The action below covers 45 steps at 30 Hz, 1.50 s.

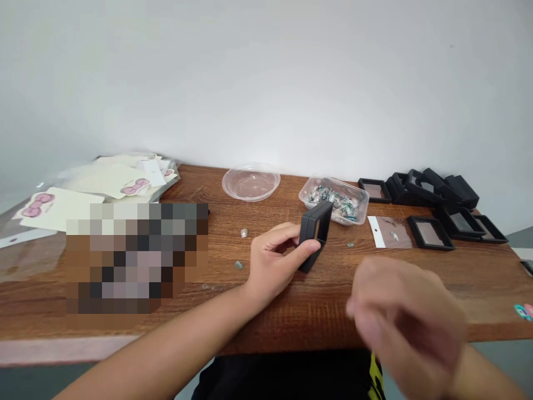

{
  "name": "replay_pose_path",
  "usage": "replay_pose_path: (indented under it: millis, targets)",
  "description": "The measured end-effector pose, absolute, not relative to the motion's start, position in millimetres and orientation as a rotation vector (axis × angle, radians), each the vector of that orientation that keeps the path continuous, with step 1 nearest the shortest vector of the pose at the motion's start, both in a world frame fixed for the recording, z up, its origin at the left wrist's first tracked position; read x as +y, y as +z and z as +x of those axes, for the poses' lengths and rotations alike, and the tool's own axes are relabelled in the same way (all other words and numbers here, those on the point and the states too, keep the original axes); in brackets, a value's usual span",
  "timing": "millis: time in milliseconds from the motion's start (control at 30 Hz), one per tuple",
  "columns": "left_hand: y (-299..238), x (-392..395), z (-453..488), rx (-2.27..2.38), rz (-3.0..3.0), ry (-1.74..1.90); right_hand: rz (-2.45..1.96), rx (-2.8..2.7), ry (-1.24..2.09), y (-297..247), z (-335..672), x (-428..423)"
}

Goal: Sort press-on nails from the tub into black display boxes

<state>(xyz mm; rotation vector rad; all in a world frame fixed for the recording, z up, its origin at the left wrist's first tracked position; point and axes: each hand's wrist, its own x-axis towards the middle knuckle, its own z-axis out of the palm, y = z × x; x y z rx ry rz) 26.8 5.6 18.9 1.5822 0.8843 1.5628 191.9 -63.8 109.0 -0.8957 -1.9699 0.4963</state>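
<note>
My left hand [277, 258] grips a small black display frame [311, 236], thumb on its near face, holding it on edge just over the table. My right hand [403, 316] is blurred by motion to the right of the frame. Its fingers look curled together, and anything inside them is hidden. Between the hands and the wall stands a clear plastic tub [335, 200] of small wrapped pieces in teal and silver. Loose small pieces lie nearby: a pale one [244, 233], a greenish one [239, 265] and another [350, 244].
More black frames [433, 189] are piled at the back right. A clear bag with a white header [391, 232] lies beside them. A round clear lid [251, 183] sits near the wall. Cream cards with pink bows [62, 208] are heaped at left, by a pixelated patch.
</note>
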Motion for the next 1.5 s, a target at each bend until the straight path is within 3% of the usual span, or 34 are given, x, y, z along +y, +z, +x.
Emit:
replay_pose_path:
  millis: [133, 333, 867, 1033, 1300, 1500]
  targets:
    - [22.8, 2.0, 28.9, 0.827, 1.511, 1.515, -1.100, -1.809, 0.663, 80.5, 195.4, -30.7]
    - [21.9, -0.5, 34.2, 0.725, 1.445, 1.437, -1.006, -1.572, 1.116, 42.8, 195.7, -17.2]
    - [29.0, -3.7, 26.6, 0.436, 1.492, 1.273, -0.743, -1.310, 1.377, 36.7, 209.8, -15.7]
    - [26.3, -3.0, 26.9, 0.391, 1.454, 1.234, -0.735, -1.430, 1.203, 37.8, 207.6, -16.3]
    - [24.3, -3.4, 31.3, 0.661, 1.593, 1.368, -0.909, -1.900, 0.436, 44.8, 201.8, -18.7]
    - [24.2, -5.5, 27.7, 0.890, 2.048, 1.377, -0.943, -2.022, 0.347, 36.0, 203.1, -17.0]
